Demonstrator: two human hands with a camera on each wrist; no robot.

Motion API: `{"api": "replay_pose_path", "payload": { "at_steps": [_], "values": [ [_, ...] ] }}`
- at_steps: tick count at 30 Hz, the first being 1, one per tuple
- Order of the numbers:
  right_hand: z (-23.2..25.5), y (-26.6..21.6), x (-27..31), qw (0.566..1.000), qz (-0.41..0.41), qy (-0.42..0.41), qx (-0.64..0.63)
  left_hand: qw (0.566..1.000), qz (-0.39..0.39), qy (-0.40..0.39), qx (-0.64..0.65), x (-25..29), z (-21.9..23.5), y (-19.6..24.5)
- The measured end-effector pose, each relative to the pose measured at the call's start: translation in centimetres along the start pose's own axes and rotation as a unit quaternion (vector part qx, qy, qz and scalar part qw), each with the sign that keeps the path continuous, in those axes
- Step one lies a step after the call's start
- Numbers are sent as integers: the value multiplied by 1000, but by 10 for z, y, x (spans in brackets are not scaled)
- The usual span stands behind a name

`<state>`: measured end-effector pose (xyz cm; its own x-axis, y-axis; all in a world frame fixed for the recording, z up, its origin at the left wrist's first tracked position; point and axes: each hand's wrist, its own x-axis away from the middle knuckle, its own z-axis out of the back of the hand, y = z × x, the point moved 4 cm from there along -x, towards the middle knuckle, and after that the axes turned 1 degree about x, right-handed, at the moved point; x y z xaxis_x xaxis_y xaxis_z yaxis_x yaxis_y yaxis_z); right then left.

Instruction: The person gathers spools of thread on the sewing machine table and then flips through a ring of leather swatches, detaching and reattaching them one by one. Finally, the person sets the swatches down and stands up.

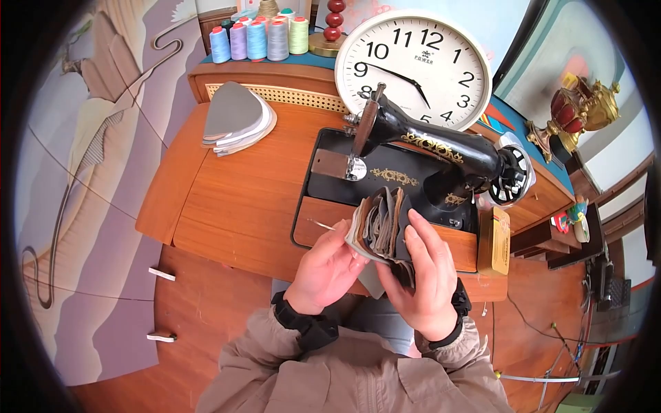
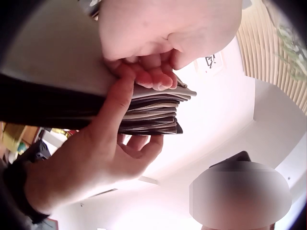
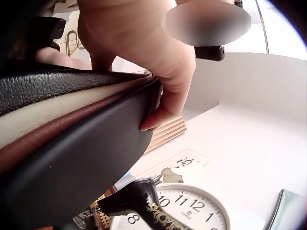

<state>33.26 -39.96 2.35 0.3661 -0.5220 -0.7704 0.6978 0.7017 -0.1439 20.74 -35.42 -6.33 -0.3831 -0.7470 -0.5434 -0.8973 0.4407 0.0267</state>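
A thick stack of leather pieces (image 1: 380,224), in greys, browns and black, is held between both hands over the table's front edge. My right hand (image 1: 428,279) grips the stack from the right, fingers over the dark outer piece (image 3: 91,158) and thumb on the near side. At the left side my left hand (image 1: 322,268) holds the edge of the stack; its curled fingers (image 2: 156,76) lie against a grey outer piece (image 2: 57,48) in the left wrist view. The layered edges (image 2: 153,115) fan slightly apart there.
A black sewing machine (image 1: 441,144) stands just beyond the hands, with a wall clock (image 1: 413,62) leaning behind it. Grey and white cut pieces (image 1: 237,117) lie at the table's left. Thread spools (image 1: 258,41) line the back shelf; a yellow tin (image 1: 494,241) sits at right.
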Motion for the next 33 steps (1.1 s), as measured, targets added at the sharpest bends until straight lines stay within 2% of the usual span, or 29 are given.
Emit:
{"api": "replay_pose_path", "payload": {
  "at_steps": [1,2,3,4,6,10,15,21,24,31,33],
  "values": [
    [-1,1,1,1000,1,-1,0,1000,-1,0,0,6,4,-2],
    [-3,2,3,1000,3,-6,10,982,1,161,-96,-2,-15,-5],
    [-4,2,4,1000,6,-11,20,930,3,316,-189,-1,-21,-4],
    [-6,4,6,1000,6,-12,19,930,2,317,-189,2,-16,-3],
    [-9,8,8,1000,-18,-19,15,936,-9,262,-234,8,-8,0],
    [-13,11,10,999,-25,-17,13,932,-31,275,-233,9,-2,1],
    [-17,20,22,993,-100,14,-58,939,-30,227,-257,11,4,-3],
    [-17,17,30,990,-124,30,-56,941,-33,233,-242,7,-4,-11],
    [-18,14,37,991,-115,42,-53,960,-28,203,-193,14,7,-11],
    [-13,14,48,987,-94,87,-93,965,-10,191,-182,18,7,-18],
    [-11,16,48,984,-99,108,-101,976,-13,144,-166,17,3,-19]
  ]
}}
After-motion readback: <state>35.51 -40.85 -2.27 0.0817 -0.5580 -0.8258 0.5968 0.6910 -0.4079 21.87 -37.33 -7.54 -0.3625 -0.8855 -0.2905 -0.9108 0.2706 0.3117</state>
